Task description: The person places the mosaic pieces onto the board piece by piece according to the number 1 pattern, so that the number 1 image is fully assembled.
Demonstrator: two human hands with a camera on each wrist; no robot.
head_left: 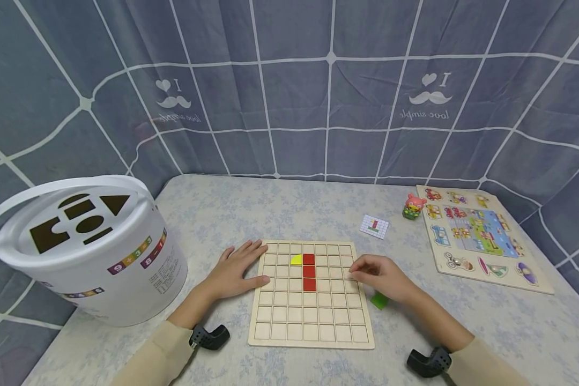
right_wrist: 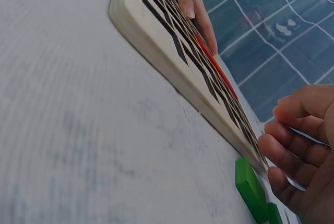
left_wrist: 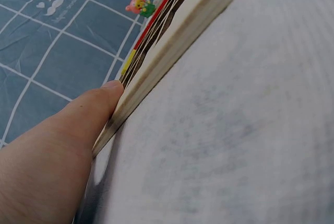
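Observation:
A wooden grid board [head_left: 280,332] lies flat on the table. In its upper middle, red square pieces [head_left: 309,272] form a column, with a yellow rounded piece [head_left: 296,260] at the left of the top one. My left hand [head_left: 234,273] lies spread at the board's left side; its thumb [left_wrist: 99,104] touches the edge. Over the right edge hovers my right hand [head_left: 383,276], fingers loosely curled, and nothing shows between them in the right wrist view. Below that hand, green pieces [right_wrist: 250,190] lie on the table beside the board, partly hidden in the head view.
A small card [head_left: 374,226] with a printed grid pattern lies beyond the board. Further right are a pink and green figurine [head_left: 413,206] and a wooden picture puzzle [head_left: 492,276]. At far left stands a white bucket [head_left: 125,289] with shaped holes in its lid.

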